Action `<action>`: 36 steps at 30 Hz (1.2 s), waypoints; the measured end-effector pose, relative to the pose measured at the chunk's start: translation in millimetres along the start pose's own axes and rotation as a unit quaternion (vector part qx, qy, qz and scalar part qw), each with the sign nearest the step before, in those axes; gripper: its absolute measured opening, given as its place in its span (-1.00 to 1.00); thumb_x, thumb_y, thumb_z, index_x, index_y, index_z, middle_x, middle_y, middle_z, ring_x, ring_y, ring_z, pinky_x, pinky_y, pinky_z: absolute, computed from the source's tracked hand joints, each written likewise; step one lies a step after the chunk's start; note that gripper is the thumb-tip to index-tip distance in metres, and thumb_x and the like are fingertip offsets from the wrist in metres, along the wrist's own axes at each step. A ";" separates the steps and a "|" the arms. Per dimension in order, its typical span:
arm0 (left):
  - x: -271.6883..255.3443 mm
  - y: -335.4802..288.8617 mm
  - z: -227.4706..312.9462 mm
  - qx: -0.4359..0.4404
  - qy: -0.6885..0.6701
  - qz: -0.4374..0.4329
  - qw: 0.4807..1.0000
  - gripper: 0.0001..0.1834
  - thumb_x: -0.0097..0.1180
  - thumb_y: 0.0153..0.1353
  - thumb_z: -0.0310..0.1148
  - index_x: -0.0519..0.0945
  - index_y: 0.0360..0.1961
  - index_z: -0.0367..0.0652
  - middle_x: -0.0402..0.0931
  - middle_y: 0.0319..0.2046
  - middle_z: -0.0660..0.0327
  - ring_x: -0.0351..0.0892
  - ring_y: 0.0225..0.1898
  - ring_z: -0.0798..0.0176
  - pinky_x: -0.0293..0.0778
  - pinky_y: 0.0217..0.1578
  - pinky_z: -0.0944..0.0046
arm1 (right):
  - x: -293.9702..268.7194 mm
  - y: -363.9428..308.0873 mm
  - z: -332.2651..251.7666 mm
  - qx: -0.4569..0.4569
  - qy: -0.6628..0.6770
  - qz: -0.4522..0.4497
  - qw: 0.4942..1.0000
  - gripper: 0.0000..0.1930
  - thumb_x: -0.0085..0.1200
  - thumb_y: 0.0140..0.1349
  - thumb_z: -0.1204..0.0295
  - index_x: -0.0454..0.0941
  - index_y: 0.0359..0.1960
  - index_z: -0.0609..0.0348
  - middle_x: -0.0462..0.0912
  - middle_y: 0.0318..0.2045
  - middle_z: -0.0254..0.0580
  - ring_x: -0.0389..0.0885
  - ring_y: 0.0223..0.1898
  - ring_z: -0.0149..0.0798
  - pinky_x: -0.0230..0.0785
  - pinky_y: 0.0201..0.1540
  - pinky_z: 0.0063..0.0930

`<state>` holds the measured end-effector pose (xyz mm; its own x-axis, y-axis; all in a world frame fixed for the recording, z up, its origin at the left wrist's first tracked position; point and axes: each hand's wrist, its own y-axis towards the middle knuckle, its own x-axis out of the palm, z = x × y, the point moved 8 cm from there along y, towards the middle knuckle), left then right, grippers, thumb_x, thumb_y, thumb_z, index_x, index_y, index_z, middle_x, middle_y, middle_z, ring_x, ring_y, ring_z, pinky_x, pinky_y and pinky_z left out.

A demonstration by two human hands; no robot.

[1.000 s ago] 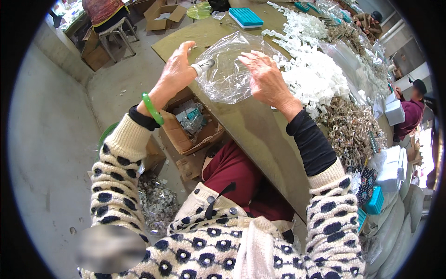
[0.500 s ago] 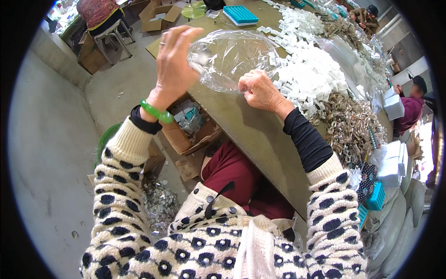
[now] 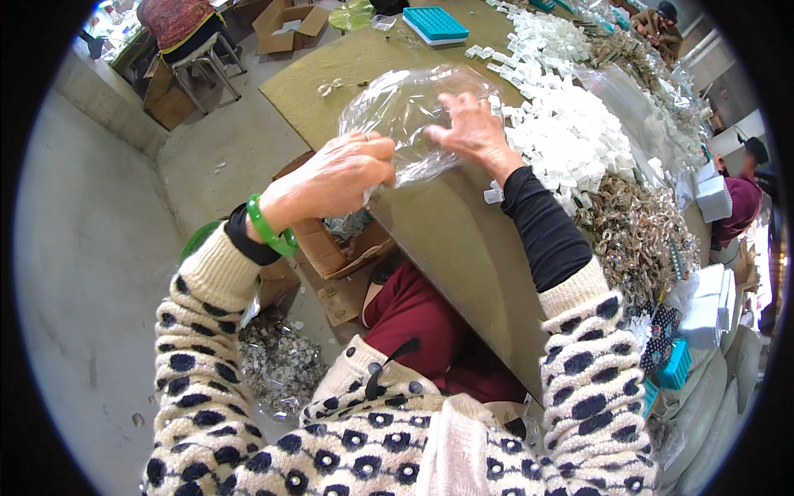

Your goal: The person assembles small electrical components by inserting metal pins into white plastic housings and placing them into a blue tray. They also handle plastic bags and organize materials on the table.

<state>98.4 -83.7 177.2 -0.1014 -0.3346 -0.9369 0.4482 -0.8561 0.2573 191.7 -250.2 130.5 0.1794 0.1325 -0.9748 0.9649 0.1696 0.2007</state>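
A clear plastic bag [image 3: 397,107] lies spread and crinkled on the olive table top [image 3: 430,223]. My left hand [image 3: 339,172], with a green bangle at its wrist, is closed on the bag's near left edge. My right hand [image 3: 475,126] is over the bag's right side, fingers spread and thumb apart, near the heap of small white plastic pieces [image 3: 579,124]. Whether its fingertips touch the film cannot be made out.
Brownish small parts [image 3: 637,227] are heaped at the right. A teal tray [image 3: 434,24] sits at the table's far side. An open cardboard box [image 3: 324,248] stands below the left table edge. Another person [image 3: 738,202] sits at the far right.
My left hand has come down and right, closing on the bag's near edge. My right hand has moved slightly up and right, and its fingers have opened from a fist.
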 end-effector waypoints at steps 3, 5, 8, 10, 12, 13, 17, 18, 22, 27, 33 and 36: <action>-3.7 0.5 1.8 -0.008 -0.068 -0.032 0.997 -0.68 0.13 -0.23 -0.69 0.62 -0.34 -0.26 0.43 -0.30 0.14 0.47 -0.13 0.00 0.41 -0.09 0.16 | 16.1 1.1 1.0 -0.005 -0.024 -0.078 0.997 -0.36 0.06 0.20 -0.18 0.51 0.22 -0.13 0.36 0.24 -0.03 0.29 0.29 0.14 0.21 0.26 0.12; -17.1 2.9 -0.3 -0.029 -0.112 0.013 0.993 -0.69 0.18 -0.19 -0.66 0.63 -0.30 -0.25 0.47 -0.25 0.13 0.50 -0.12 -0.01 0.44 -0.10 0.14 | 14.8 6.3 1.2 -0.023 -0.013 -0.090 0.996 -0.37 0.08 0.20 -0.17 0.52 0.21 -0.11 0.34 0.27 -0.03 0.28 0.30 0.16 0.22 0.25 0.12; -55.0 5.2 1.2 0.008 -0.134 0.151 0.979 -0.74 0.29 -0.03 -0.56 0.66 -0.23 -0.23 0.59 -0.20 0.12 0.62 -0.15 0.08 0.51 -0.12 0.21 | 0.8 12.9 -1.7 -0.060 0.030 -0.067 0.995 -0.51 0.08 0.24 -0.02 0.64 -0.01 0.09 0.58 -0.01 0.11 0.52 0.11 0.12 0.38 0.16 -0.02; -78.4 2.3 -0.5 0.012 -0.121 0.215 0.969 -0.76 0.30 0.04 -0.56 0.67 -0.21 -0.24 0.63 -0.24 0.16 0.64 -0.18 0.20 0.51 -0.14 0.29 | -22.9 11.2 -7.4 -0.097 0.050 0.018 0.994 -0.67 0.06 0.29 0.19 0.68 -0.24 0.22 0.69 -0.35 0.14 0.68 -0.17 0.09 0.52 -0.04 -0.11; -91.3 0.0 -4.1 -0.007 -0.113 0.244 0.963 -0.78 0.31 0.05 -0.56 0.67 -0.23 -0.24 0.64 -0.26 0.18 0.65 -0.23 0.21 0.52 -0.16 0.31 | -39.9 7.5 -9.8 -0.107 0.083 0.040 0.990 -0.72 0.05 0.30 0.25 0.67 -0.30 0.22 0.68 -0.41 0.13 0.69 -0.27 0.09 0.53 -0.15 -0.11; -96.0 -1.7 -6.3 -0.018 -0.112 0.260 0.959 -0.79 0.31 0.05 -0.56 0.68 -0.23 -0.24 0.64 -0.27 0.19 0.66 -0.25 0.22 0.53 -0.18 0.32 | -48.7 5.1 -11.0 -0.112 0.101 0.048 0.987 -0.74 0.04 0.31 0.29 0.67 -0.33 0.23 0.68 -0.45 0.12 0.69 -0.32 0.08 0.54 -0.21 -0.11; -94.5 -6.2 -15.2 -0.049 -0.179 0.281 0.942 -0.75 0.28 0.05 -0.63 0.68 -0.19 -0.28 0.64 -0.29 0.21 0.63 -0.28 0.37 0.53 -0.16 0.39 | -83.6 -11.2 -21.8 -0.155 0.164 0.113 0.968 -0.78 0.10 0.32 0.36 0.67 -0.20 0.27 0.65 -0.45 0.09 0.63 -0.44 0.08 0.45 -0.36 -0.21; -92.9 -7.9 -16.1 -0.051 -0.200 0.288 0.935 -0.74 0.27 0.05 -0.66 0.67 -0.18 -0.29 0.63 -0.31 0.22 0.61 -0.26 0.42 0.53 -0.15 0.44 | -89.1 -15.2 -24.6 -0.161 0.156 0.124 0.967 -0.79 0.13 0.29 0.41 0.66 -0.18 0.30 0.68 -0.40 0.10 0.65 -0.40 0.06 0.48 -0.33 -0.27; -91.0 -17.2 -14.0 -0.100 -0.202 0.287 0.931 -0.74 0.06 0.20 -0.75 0.60 -0.08 -0.42 0.58 -0.20 0.15 0.61 -0.13 0.32 0.51 -0.02 0.37 | -111.3 -36.7 -27.8 -0.187 0.196 0.154 0.950 -0.80 0.16 0.26 0.46 0.66 -0.15 0.31 0.71 -0.30 0.05 0.71 -0.32 -0.04 0.53 -0.23 -0.37; -89.0 -33.8 38.6 -0.044 -0.282 0.338 0.897 -0.73 0.11 0.12 -0.77 0.61 -0.12 -0.43 0.63 -0.26 0.14 0.64 -0.23 0.35 0.54 -0.15 0.41 | -161.1 -100.4 -9.6 -0.183 0.222 0.204 0.936 -0.84 0.13 0.24 0.46 0.67 -0.26 0.30 0.68 -0.38 0.06 0.67 -0.37 0.06 0.50 -0.29 -0.27; 23.3 21.9 105.1 -0.063 -0.388 0.121 0.912 -0.81 0.21 0.03 -0.65 0.64 -0.27 -0.31 0.58 -0.42 0.16 0.62 -0.39 0.28 0.49 -0.36 0.37 | -157.4 -233.8 -3.5 -0.041 0.289 0.099 0.951 -0.89 0.19 0.21 0.51 0.65 -0.25 0.25 0.68 -0.39 -0.02 0.67 -0.41 -0.08 0.52 -0.33 -0.36; 41.4 53.5 106.0 -0.050 -0.244 0.177 0.952 -0.84 0.21 0.05 -0.60 0.64 -0.29 -0.27 0.54 -0.41 0.11 0.57 -0.44 0.16 0.47 -0.39 0.26 | -132.9 -306.1 -11.4 0.034 0.339 0.042 0.939 -0.89 0.20 0.20 0.54 0.65 -0.25 0.25 0.68 -0.38 -0.04 0.68 -0.39 -0.07 0.53 -0.31 -0.36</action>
<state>24.1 -185.1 177.3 -0.3177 -0.7597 -0.5674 0.6104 -0.6218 0.4907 -129.7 -308.6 199.8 0.1144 0.7377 -0.6653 0.9669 0.0711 0.2451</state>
